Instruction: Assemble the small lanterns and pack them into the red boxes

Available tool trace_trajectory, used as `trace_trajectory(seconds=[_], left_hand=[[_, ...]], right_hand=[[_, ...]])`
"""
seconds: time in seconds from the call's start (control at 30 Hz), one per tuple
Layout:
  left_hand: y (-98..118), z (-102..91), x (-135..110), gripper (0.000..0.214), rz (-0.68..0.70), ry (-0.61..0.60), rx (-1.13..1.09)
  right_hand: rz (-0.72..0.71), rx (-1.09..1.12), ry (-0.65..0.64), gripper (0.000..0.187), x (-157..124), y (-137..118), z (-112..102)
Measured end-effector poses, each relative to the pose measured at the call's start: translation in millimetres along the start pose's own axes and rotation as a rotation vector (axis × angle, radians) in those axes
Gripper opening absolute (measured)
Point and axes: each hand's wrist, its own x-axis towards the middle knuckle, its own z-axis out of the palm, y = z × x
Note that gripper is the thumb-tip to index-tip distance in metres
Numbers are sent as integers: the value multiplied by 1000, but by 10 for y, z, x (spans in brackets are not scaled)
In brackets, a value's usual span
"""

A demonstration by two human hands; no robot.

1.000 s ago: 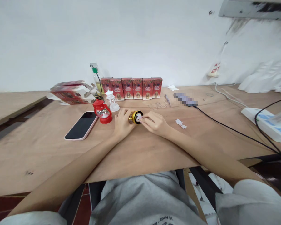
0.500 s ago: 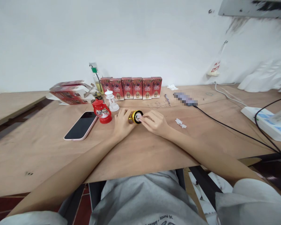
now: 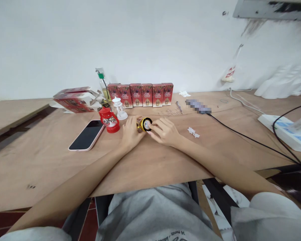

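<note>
Nearest, a grey fabric shirt [image 3: 153, 214] with printed lettering is seen below the edge of the bench [image 3: 150, 164], whose flat wooden top is faintly grained. Above the bench, the gold miniature lantern [image 3: 142, 125] is gripped on its side by the left hand [image 3: 131, 132], its round base turned toward the right hand [image 3: 165, 131]. Compared with half a second ago, the right thumb has been lowered away from the forefinger, and more of the pale disc [image 3: 145, 125] in the black-rimmed base is exposed. The pinch seems to have been loosened, the base now apparently being worked by a fingertip; whether a small part is held there cannot be told. The lantern's metallic-looking gold is brightly reflected. To the left, a glossy black screen is framed by the phone's [image 3: 86, 135] pink edge; just beside it stands a red lantern [image 3: 109, 121] with a clear, bulging globe. To the right, thin, notched white pieces [image 3: 193, 132] are laid flat. Farther back, a smooth white lantern [image 3: 119, 110] is set upright, and red printed card boxes [image 3: 147, 95] are lined up before a plain white wall [image 3: 150, 40].
</note>
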Motion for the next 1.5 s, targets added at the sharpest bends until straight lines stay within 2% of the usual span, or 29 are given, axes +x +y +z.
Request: trace_trajectory(seconds=[0.2,0.33,0.53,0.73,0.87,0.97,1.17,1.37,1.5], left_hand=[[-13,31,-4,57,-36,51,34],[5,34,-26,64,-66,49,17],[5,41,-41,66,-65,64,-40],[-17,98,-29,60,31,103,-222],[-16,127,-7,55,-22,122,-296],[-12,106,12,50,-46,80,-335],[19,40,18,49,20,-29,-359],[51,16,-10,53,74,34,-354],[20,30,-30,57,83,55,-369]], right_hand=[[-14,-73,-64,40,-24,-21,22],[21,-91,-118,39,-43,-7,37],[69,-90,-124,33,-43,11,33],[207,82,-82,36,-24,2,36],[334,234,-72,33,-22,36,30],[375,239,-77,35,-43,80,43],[505,203,-111,43,-103,151,86],[569,426,-43,32,-79,113,72],[558,526,-17,29,-55,101,51]])
